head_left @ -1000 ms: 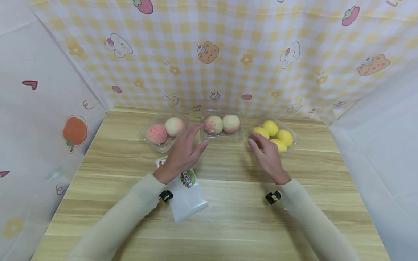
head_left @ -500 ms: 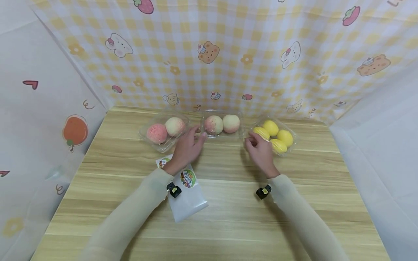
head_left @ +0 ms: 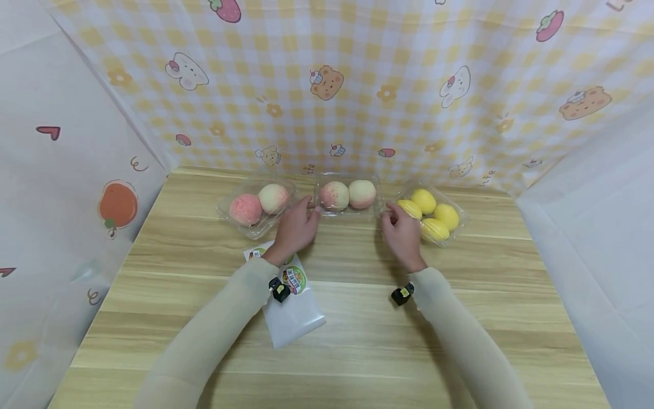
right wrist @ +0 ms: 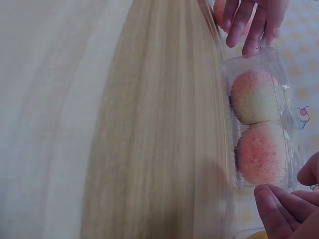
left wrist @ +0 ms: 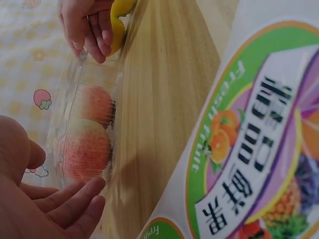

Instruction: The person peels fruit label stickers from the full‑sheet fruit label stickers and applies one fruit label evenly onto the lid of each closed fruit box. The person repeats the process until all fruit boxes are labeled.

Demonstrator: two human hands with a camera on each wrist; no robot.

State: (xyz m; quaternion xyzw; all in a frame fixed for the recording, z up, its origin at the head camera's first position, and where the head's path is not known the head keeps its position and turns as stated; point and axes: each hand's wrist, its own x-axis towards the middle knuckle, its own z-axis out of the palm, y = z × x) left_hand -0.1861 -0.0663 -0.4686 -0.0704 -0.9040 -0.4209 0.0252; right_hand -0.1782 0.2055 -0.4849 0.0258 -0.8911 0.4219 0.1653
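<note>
A clear plastic box [head_left: 332,213] with two pink-and-cream peaches [head_left: 362,194] lies at the back middle of the table. My left hand [head_left: 297,228] is at its left end, and my right hand [head_left: 402,235] at its right end. In the left wrist view, the left hand's extended fingers [left wrist: 75,211] reach the near end of the box, thumb apart. The right wrist view has the right hand's fingertips [right wrist: 266,194] right at the other end, thumb spread from them. The right hand also stands beside a clear box of yellow lemons [head_left: 447,216].
Another clear box [head_left: 254,231] with two peaches [head_left: 246,209] stands left of my left hand. Under the left wrist lies a white sheet [head_left: 296,321] with round fruit stickers [head_left: 294,279]. A checked curtain [head_left: 357,113] hangs behind the wooden table [head_left: 368,346].
Both hands have moved inward to the two ends of the middle peach box, the right hand coming off the lemon box's front. The boxes have stayed put.
</note>
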